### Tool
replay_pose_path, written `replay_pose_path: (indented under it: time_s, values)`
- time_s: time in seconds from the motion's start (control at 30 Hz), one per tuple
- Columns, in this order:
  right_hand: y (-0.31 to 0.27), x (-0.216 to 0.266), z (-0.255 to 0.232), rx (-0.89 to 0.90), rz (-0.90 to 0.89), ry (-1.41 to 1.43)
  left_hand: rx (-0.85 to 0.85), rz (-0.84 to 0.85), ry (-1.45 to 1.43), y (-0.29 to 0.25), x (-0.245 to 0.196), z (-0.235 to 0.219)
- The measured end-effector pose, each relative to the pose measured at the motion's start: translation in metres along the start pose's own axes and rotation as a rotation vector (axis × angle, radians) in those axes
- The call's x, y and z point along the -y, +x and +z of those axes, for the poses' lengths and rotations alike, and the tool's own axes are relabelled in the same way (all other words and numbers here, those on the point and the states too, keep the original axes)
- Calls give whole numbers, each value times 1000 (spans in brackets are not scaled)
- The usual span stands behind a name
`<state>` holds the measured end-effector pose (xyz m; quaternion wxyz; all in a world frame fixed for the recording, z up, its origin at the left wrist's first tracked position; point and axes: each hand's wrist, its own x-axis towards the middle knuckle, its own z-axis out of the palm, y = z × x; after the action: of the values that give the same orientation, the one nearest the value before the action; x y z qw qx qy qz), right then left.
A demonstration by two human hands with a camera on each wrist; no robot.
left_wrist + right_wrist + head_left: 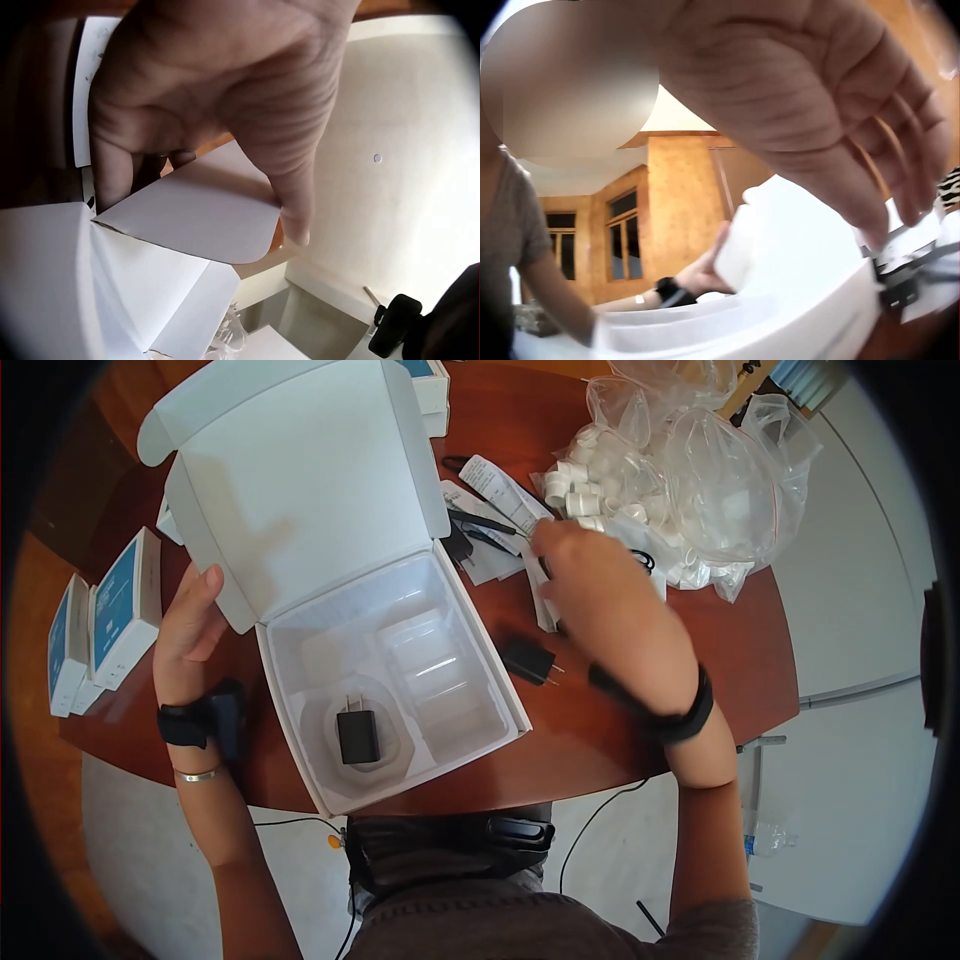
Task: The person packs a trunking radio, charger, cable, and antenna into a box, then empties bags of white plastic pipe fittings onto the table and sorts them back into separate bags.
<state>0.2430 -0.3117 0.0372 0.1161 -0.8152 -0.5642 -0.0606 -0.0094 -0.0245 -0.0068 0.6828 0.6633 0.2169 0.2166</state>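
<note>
A white box [482,630] stands with its lid [300,480] raised and a moulded plastic tray inside. One black charger plug [357,737] lies in the tray's round hollow, prongs toward the lid. My left hand [190,622] holds a side flap [202,206] of the lid, thumb on one edge and fingers at the other. Blurred, my right hand [610,585] reaches over paper slips [500,493] and black cables right of the box; I cannot tell whether its fingers pinch anything. Between it and the box, another black charger plug [527,660] lies on the table.
Clear plastic bags [725,480] with several white cylindrical pieces [575,485] lie at the back right. Blue-and-white boxes [125,610] stand at the left edge, and another [432,395] stands behind the lid. The wooden table's [640,735] curved front edge is close to the body.
</note>
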Motion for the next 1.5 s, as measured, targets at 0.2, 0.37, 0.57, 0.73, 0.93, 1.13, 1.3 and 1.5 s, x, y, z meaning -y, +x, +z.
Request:
replay_pose_path:
  time_s: [0.2, 0.37, 0.57, 0.73, 0.93, 1.13, 1.3, 1.5]
  values:
    - [29, -44, -3, 380, 332, 73, -4, 9, 19, -1, -2, 2]
    - [31, -52, 8, 458, 249, 11, -21, -8, 32, -1, -4, 3]
    - [34, -56, 6, 571, 235, 56, -21, -4, 37, -1, -3, 4]
    - [31, -50, 3, 540, 115, 141, 16, -4, 35, 0, -3, -1]
    - [29, -46, 11, 458, 112, 257, 14, -1, 60, -3, -7, 7]
    - [29, -38, 2, 455, 64, 233, 31, -8, 75, -2, -8, 6]
    - [22, -37, 9, 323, 11, 190, 28, -7, 73, -3, -9, 7]
    - [17, -28, 10, 276, 30, 131, 37, -8, 76, -4, -10, 8]
